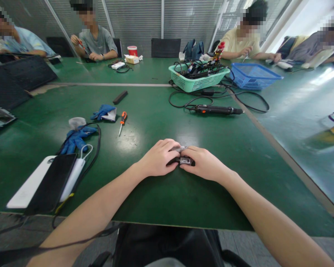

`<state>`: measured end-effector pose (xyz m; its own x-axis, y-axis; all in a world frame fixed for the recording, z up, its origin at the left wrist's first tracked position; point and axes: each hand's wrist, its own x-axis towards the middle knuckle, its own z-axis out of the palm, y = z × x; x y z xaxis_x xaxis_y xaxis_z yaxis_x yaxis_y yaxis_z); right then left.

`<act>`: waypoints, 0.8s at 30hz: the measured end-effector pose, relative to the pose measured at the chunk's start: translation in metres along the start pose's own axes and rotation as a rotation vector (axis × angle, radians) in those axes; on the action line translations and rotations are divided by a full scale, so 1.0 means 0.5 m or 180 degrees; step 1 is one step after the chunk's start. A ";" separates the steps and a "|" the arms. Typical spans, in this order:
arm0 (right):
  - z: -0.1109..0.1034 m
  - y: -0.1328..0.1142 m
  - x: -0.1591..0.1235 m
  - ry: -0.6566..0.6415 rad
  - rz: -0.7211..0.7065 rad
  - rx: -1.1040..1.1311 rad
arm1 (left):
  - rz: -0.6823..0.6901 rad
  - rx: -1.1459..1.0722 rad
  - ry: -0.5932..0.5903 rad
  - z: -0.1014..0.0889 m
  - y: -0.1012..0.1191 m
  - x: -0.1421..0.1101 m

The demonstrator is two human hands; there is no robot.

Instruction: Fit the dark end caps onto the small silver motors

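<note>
My left hand [164,157] and my right hand [202,160] meet over the green table, fingers curled around a small black-and-silver metal part [186,161]. Its near side shows a shiny rounded section between dark ends. A flat silvery piece [178,149] shows at the far side between my fingers; whether it belongs to the same part I cannot tell. Fingers hide most of the object. Beyond my left hand, an orange-handled screwdriver [123,120] lies on the table.
Blue gloves [77,139], a black phone [52,182], a white power bank [72,178] and cables lie left. A black electric screwdriver [218,110], a green basket of tools [196,82] and a blue basket [253,76] are beyond. Several people sit around the table [144,200].
</note>
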<state>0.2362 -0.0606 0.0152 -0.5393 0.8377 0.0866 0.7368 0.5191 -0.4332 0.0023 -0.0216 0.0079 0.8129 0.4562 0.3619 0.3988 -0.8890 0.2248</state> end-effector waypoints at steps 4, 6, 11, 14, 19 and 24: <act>0.000 0.001 0.000 0.0010 0.0041 0.0017 | -0.0051 0.0095 -0.0010 0.003 -0.004 -0.002; 0.000 0.000 0.001 0.0005 0.0052 0.0029 | -0.0029 0.0125 -0.0017 0.004 -0.006 -0.002; -0.002 -0.001 0.002 -0.0008 0.0056 0.0013 | 0.0003 0.0103 0.0006 0.004 -0.006 -0.001; -0.001 0.000 0.000 -0.0015 0.0051 0.0017 | -0.0042 0.0034 0.0038 0.002 -0.003 -0.002; -0.003 -0.001 -0.001 -0.0023 0.0072 -0.0045 | -0.0311 0.0017 0.0249 0.003 -0.005 -0.003; -0.005 -0.003 0.001 -0.0047 0.0067 -0.0080 | -0.0538 0.0065 0.0263 0.007 -0.015 -0.001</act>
<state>0.2358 -0.0607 0.0182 -0.5293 0.8460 0.0644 0.7580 0.5056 -0.4121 0.0003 -0.0153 0.0028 0.6963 0.6001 0.3938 0.5360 -0.7996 0.2707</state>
